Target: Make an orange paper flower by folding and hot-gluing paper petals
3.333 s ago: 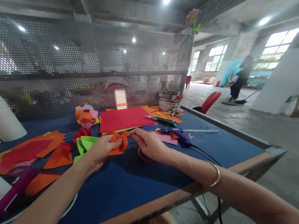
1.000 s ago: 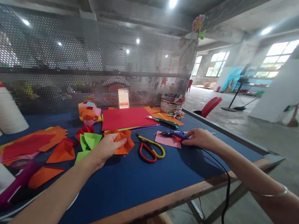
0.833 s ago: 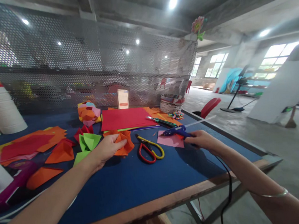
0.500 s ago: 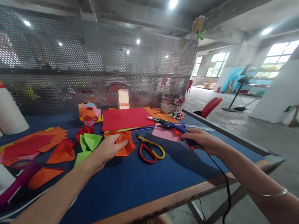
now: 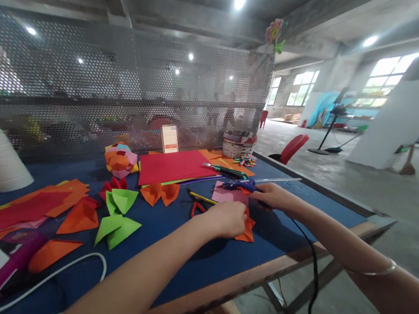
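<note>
Left hand (image 5: 228,219): pinching orange paper (image 5: 246,233) | Right hand (image 5: 272,197): gripping glue gun (image 5: 240,186) | step: likely gluing prep | next calls for: glue gun to paper, skin clear

Left fingers (image 5: 240,215) bunched, right fingers (image 5: 264,197) curled.
</note>
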`<state>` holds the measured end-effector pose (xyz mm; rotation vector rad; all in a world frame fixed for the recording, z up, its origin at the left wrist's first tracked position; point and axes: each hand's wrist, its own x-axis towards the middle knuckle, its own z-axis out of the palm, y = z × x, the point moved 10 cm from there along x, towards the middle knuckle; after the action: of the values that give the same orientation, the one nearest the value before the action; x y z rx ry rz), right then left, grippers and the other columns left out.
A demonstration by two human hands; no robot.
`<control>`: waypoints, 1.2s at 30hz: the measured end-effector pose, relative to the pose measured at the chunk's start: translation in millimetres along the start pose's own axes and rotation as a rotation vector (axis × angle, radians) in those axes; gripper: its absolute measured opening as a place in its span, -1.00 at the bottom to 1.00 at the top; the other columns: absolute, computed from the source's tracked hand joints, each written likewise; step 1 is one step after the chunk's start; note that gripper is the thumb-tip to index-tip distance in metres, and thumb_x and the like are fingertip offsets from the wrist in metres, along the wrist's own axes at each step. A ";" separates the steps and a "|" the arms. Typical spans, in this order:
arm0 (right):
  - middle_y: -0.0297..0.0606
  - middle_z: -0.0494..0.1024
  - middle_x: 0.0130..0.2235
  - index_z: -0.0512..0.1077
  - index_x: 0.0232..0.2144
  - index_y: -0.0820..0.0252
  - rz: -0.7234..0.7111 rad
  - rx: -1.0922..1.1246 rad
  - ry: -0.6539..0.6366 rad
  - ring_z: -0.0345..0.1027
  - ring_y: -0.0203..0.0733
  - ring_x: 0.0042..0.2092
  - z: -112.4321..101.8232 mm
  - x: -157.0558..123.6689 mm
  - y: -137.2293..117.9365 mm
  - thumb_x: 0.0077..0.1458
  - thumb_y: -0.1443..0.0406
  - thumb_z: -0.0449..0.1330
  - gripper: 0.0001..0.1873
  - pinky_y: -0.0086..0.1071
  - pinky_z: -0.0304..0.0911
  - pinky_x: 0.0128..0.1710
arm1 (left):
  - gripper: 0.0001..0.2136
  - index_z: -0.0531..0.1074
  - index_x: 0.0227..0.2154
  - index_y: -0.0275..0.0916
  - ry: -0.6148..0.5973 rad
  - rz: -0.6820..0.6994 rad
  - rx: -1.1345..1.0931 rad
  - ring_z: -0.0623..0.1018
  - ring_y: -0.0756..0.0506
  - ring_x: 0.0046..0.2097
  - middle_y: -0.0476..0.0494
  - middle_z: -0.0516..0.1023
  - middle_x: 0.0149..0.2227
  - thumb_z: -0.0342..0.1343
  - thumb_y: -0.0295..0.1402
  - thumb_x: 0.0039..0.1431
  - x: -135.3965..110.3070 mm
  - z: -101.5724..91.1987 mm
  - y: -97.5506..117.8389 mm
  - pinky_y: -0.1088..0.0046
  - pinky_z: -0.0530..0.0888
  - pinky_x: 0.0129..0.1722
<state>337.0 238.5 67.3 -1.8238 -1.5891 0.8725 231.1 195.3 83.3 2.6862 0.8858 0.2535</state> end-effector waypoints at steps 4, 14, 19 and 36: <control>-0.43 0.29 -0.72 0.27 -0.66 0.22 -0.019 0.020 -0.016 0.14 -0.43 -0.68 -9.6 0.7 1.4 -0.02 0.35 0.10 -0.78 -0.55 0.06 -0.70 | -0.74 0.51 -0.20 -0.38 -0.105 -0.092 0.062 0.61 -0.28 -0.13 -0.49 0.61 -0.14 -0.05 -0.43 0.19 4.6 4.8 -2.7 0.30 0.48 -0.24; -0.42 0.34 -0.57 0.33 -0.42 0.22 -0.118 0.365 0.296 0.23 -0.42 -0.58 -75.8 -13.7 -33.1 0.10 0.28 0.19 -0.87 -0.59 0.17 -0.68 | -0.76 0.56 -0.29 -0.36 0.017 -0.113 0.053 0.60 -0.28 -0.14 -0.41 0.63 -0.18 -0.02 -0.46 0.17 4.0 -7.0 0.9 0.29 0.46 -0.19; -0.39 0.36 -0.53 0.32 -0.44 0.19 -0.082 0.560 0.149 0.25 -0.40 -0.57 -33.5 -8.4 -48.6 0.19 0.15 0.14 -0.74 -0.58 0.18 -0.72 | -0.73 0.50 -0.18 -0.27 0.243 -0.157 -0.020 0.56 -0.18 -0.07 -0.27 0.60 -0.11 -0.11 -0.44 0.24 -32.8 -50.2 -15.2 0.35 0.40 -0.08; -0.50 0.26 -0.68 0.31 -0.43 0.19 -0.517 0.342 -0.089 0.07 -0.42 -0.66 75.2 -4.6 -124.9 0.00 -0.07 0.23 -0.56 -0.50 0.00 -0.67 | -0.92 0.45 -0.53 -0.25 0.782 -0.610 -0.875 0.55 -0.11 -0.42 -0.06 0.55 -0.55 0.14 -0.37 -0.16 -146.5 -72.0 -174.9 0.40 0.43 -0.39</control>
<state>200.3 251.0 116.5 -1.0809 -1.7265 0.9145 -0.1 257.0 81.6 1.4023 1.3259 1.2380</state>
